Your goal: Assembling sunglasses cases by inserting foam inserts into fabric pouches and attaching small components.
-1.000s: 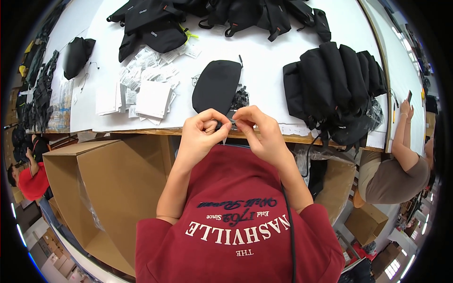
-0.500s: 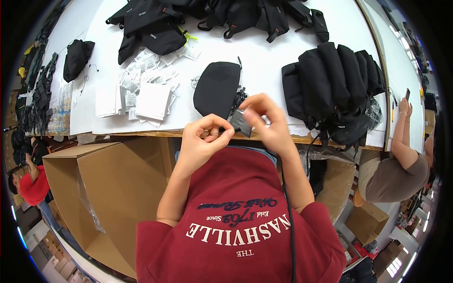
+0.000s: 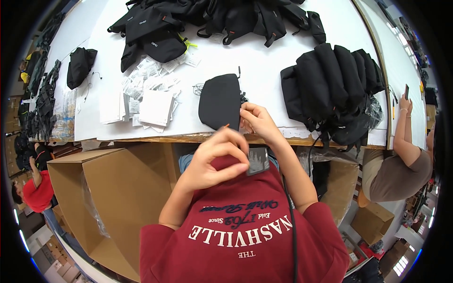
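Note:
My left hand [image 3: 218, 158], partly smeared by motion, is curled in front of my shirt. Its thumb and fingertips close at the edge of a dark square tag [image 3: 258, 161] with pale markings. At the right side of a black fabric pouch [image 3: 219, 101] is my right hand [image 3: 258, 121], its thumb and forefinger pinched together; what lies between them is too small to make out. The pouch lies flat near the table's front edge, and a small orange tab [image 3: 227, 126] shows at its lower edge. Black cords peek out beside the pouch.
White paper tags [image 3: 156, 107] lie in stacks and a loose heap to the left. Filled black pouches [image 3: 325, 89] stand in a row at the right, and more black bags [image 3: 240, 19] lie at the back. A cardboard box [image 3: 125, 188] stands below the table. Other people are at both sides.
The dark tag has come off the table toward my body, beside my left hand, which has moved right and nearer. My right hand has shifted to the pouch's edge. The pouch sits slightly lower.

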Action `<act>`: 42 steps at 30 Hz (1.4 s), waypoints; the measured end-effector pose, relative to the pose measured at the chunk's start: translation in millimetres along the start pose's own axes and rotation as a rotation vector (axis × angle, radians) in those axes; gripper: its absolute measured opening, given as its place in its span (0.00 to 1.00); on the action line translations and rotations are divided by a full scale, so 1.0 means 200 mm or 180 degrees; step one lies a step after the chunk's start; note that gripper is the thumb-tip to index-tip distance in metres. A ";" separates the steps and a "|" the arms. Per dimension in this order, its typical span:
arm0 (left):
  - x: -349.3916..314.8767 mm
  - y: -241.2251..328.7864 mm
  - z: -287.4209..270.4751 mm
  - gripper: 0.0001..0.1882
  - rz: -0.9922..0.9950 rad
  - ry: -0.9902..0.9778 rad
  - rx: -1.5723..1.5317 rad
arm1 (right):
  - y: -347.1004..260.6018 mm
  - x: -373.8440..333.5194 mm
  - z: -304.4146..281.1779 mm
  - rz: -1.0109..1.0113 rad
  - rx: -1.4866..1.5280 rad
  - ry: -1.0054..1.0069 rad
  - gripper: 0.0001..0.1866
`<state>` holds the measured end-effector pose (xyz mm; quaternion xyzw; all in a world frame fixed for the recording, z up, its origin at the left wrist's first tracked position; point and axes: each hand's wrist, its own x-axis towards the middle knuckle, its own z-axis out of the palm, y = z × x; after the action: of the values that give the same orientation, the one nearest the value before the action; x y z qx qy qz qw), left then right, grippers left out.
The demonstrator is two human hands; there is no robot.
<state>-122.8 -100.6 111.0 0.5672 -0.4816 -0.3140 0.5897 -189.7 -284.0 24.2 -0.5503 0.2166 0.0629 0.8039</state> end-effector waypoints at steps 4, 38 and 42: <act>0.00 -0.03 -0.06 0.10 0.0062 0.1323 0.0483 | -0.13 -0.11 0.04 -0.0995 -0.1263 0.0395 0.11; -0.09 -0.12 -0.17 0.16 0.0466 0.1358 0.2355 | -0.34 -0.37 0.03 -0.1146 -0.1556 -0.0456 0.34; -0.12 -0.13 -0.17 0.13 0.0049 0.1661 0.2038 | -0.26 -0.34 -0.04 -0.0573 -0.2119 -0.0359 0.20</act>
<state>-95.7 -70.8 85.3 0.7789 -0.3935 0.0105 0.4881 -235.2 -301.4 94.9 -0.7949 0.0901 0.0893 0.5934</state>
